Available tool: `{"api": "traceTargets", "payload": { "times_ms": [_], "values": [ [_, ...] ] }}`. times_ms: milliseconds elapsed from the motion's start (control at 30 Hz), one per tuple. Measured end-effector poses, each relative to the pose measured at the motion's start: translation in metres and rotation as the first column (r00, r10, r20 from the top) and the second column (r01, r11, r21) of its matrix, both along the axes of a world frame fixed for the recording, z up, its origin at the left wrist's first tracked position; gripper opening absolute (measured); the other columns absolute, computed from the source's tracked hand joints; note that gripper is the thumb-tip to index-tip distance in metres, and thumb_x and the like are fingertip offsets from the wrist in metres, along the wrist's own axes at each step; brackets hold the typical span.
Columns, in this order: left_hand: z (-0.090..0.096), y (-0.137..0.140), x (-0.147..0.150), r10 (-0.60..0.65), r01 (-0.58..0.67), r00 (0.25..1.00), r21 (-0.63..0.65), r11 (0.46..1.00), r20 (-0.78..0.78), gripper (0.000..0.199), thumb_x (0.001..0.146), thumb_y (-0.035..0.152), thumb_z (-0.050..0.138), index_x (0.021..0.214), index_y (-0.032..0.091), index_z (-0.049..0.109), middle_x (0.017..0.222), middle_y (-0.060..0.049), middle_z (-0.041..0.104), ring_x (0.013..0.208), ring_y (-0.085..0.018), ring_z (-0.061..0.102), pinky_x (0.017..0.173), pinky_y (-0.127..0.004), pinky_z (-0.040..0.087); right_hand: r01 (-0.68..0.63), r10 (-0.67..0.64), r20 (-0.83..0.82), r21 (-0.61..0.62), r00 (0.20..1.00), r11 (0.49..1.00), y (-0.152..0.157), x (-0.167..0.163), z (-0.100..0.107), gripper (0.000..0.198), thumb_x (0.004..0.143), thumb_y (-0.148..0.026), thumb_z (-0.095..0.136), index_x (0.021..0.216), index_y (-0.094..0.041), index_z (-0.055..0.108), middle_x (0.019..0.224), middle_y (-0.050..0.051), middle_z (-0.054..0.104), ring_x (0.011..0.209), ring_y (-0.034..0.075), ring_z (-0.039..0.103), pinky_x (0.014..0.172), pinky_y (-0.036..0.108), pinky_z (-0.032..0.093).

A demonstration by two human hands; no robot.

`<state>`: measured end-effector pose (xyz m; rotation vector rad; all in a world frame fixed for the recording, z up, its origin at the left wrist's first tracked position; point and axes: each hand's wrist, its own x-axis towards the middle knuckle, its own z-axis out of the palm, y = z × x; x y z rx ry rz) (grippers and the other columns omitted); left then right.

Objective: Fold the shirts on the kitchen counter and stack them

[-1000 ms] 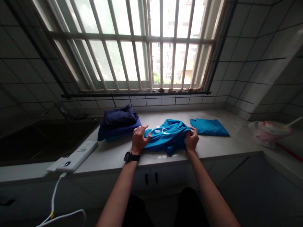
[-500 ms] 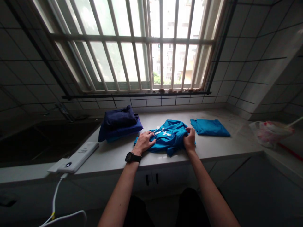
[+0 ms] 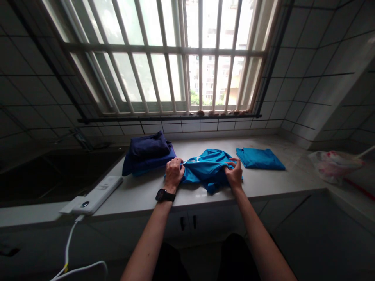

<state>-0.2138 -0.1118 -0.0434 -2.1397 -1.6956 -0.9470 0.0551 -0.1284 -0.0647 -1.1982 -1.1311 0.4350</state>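
A bright blue T-shirt (image 3: 205,171) lies crumpled on the counter in front of me, its white print partly covered by a fold. My left hand (image 3: 174,171), with a black watch on the wrist, is closed on the shirt's left edge. At the opposite edge, my right hand (image 3: 234,173) grips the cloth between thumb and curled fingers, with some gap showing between them. Folds run across the fabric from one hand to the other. Behind the right hand rests a folded blue garment (image 3: 260,158). A stack of folded dark blue clothes (image 3: 149,150) sits beyond my left hand.
On the left are a dark sink (image 3: 58,175) with a faucet (image 3: 80,138) and a white power strip (image 3: 98,193) with a cable. A clear-and-red plastic bag (image 3: 334,166) lies at the right. A barred window (image 3: 166,78) rises behind the white counter (image 3: 202,197).
My left hand has moved slightly left and up, drawing the shirt's edge with it. A fold now covers much of the white print. The right hand's fingers have loosened a little.
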Motion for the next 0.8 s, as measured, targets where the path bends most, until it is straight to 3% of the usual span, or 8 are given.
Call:
{"api": "traceTargets", "payload": {
  "times_ms": [100, 167, 267, 400, 533, 633, 700, 800],
  "values": [
    [0.000, -0.002, 0.001, -0.110, 0.111, 0.994, -0.037, 0.993, 0.025, 0.024, 0.087, 0.011, 0.051, 0.104, 0.020, 0.066, 0.103, -0.009, 0.071, 0.102, -0.025, 0.065, 0.094, -0.039, 0.047, -0.157, 0.161, -0.046, 0.082, 0.986, 0.984, 0.002, -0.002, -0.003, 0.049, 0.076, -0.036, 0.064, 0.120, -0.024, 0.045, 0.128, 0.014, 0.065, 0.089, 0.022, 0.071, 0.070, 0.035, 0.059],
    [0.001, -0.005, 0.003, -0.191, 0.192, 0.981, -0.062, 0.979, 0.023, 0.020, 0.088, 0.019, 0.057, 0.105, 0.022, 0.067, 0.106, -0.007, 0.072, 0.105, -0.025, 0.064, 0.098, -0.040, 0.046, -0.184, 0.187, -0.010, 0.131, 0.982, 0.974, 0.005, -0.001, -0.005, 0.056, 0.074, -0.031, 0.064, 0.127, -0.025, 0.046, 0.139, 0.015, 0.057, 0.102, 0.023, 0.068, 0.080, 0.037, 0.059],
    [0.004, -0.009, 0.005, -0.282, 0.281, 0.959, -0.102, 0.954, 0.003, 0.021, 0.086, 0.031, 0.067, 0.106, 0.025, 0.068, 0.111, -0.005, 0.073, 0.110, -0.024, 0.063, 0.106, -0.043, 0.042, -0.113, 0.100, 0.117, 0.107, 0.988, 0.988, 0.008, 0.002, -0.007, 0.052, 0.073, -0.022, 0.058, 0.125, -0.022, 0.054, 0.133, 0.013, 0.060, 0.097, 0.022, 0.066, 0.084, 0.039, 0.058],
    [0.005, -0.011, 0.005, -0.397, 0.385, 0.917, -0.189, 0.903, -0.026, 0.035, 0.080, 0.040, 0.076, 0.112, 0.027, 0.069, 0.124, -0.004, 0.071, 0.118, -0.024, 0.061, 0.111, -0.042, 0.039, 0.022, -0.012, 0.339, -0.025, 0.941, 0.999, 0.011, 0.006, -0.010, 0.031, 0.075, -0.018, 0.054, 0.102, -0.018, 0.069, 0.114, 0.013, 0.066, 0.094, 0.024, 0.063, 0.090, 0.041, 0.054],
    [0.000, -0.008, 0.004, -0.392, 0.365, 0.919, -0.300, 0.881, -0.033, 0.033, 0.083, 0.035, 0.072, 0.115, 0.027, 0.069, 0.128, -0.005, 0.070, 0.125, -0.024, 0.059, 0.112, -0.042, 0.038, 0.050, 0.018, 0.443, -0.142, 0.896, 0.989, 0.014, 0.007, -0.014, 0.027, 0.077, -0.022, 0.057, 0.099, -0.019, 0.071, 0.105, 0.011, 0.071, 0.099, 0.026, 0.063, 0.098, 0.044, 0.049],
    [-0.003, -0.006, 0.006, -0.369, 0.335, 0.928, -0.329, 0.883, -0.046, 0.029, 0.088, 0.030, 0.064, 0.116, 0.025, 0.069, 0.139, -0.007, 0.064, 0.132, -0.025, 0.056, 0.112, -0.042, 0.038, 0.092, 0.013, 0.532, -0.170, 0.846, 0.981, 0.013, 0.005, -0.015, 0.022, 0.077, -0.020, 0.057, 0.094, -0.020, 0.070, 0.116, 0.011, 0.070, 0.108, 0.026, 0.061, 0.100, 0.043, 0.046],
    [-0.005, -0.004, 0.010, -0.335, 0.295, 0.940, -0.341, 0.893, -0.062, 0.030, 0.089, 0.031, 0.061, 0.118, 0.025, 0.068, 0.144, -0.008, 0.060, 0.133, -0.026, 0.055, 0.112, -0.042, 0.039, 0.116, 0.032, 0.592, -0.211, 0.805, 0.971, 0.011, 0.003, -0.014, 0.023, 0.076, -0.018, 0.058, 0.095, -0.021, 0.069, 0.117, 0.012, 0.070, 0.111, 0.027, 0.060, 0.099, 0.041, 0.046],
    [-0.004, -0.001, 0.014, -0.295, 0.242, 0.951, -0.372, 0.896, -0.091, 0.031, 0.091, 0.032, 0.058, 0.120, 0.025, 0.067, 0.140, -0.009, 0.063, 0.129, -0.026, 0.058, 0.109, -0.042, 0.042, 0.127, 0.079, 0.630, -0.275, 0.772, 0.953, 0.009, 0.000, -0.011, 0.025, 0.078, -0.019, 0.058, 0.102, -0.019, 0.067, 0.103, 0.012, 0.071, 0.102, 0.027, 0.062, 0.090, 0.036, 0.048]
  ]
}}
